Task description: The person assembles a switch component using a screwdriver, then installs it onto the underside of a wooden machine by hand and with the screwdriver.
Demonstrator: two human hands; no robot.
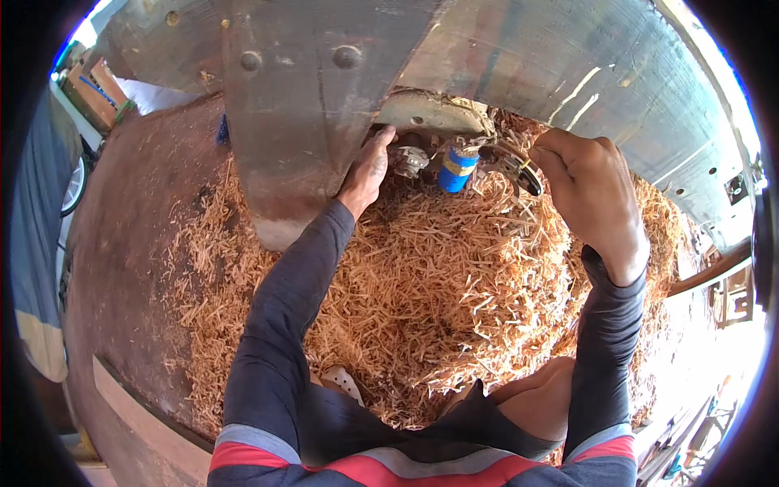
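Observation:
My left hand reaches in at the lower edge of a grey metal panel. Its thumb shows beside a small grey metal part, while most of its fingers are hidden. Right of that part a blue cylinder with a yellowish band hangs below a pale metal housing. A dark round wheel-like part with a shiny rim sits farther right. My right hand is closed, fingertips pinched together at this rim; what they hold, if anything, I cannot make out.
Wood shavings lie heaped under the machine and around my legs. A wide metal sheet overhangs at the upper right. On the left are brown ground, a long board and a draped grey cover.

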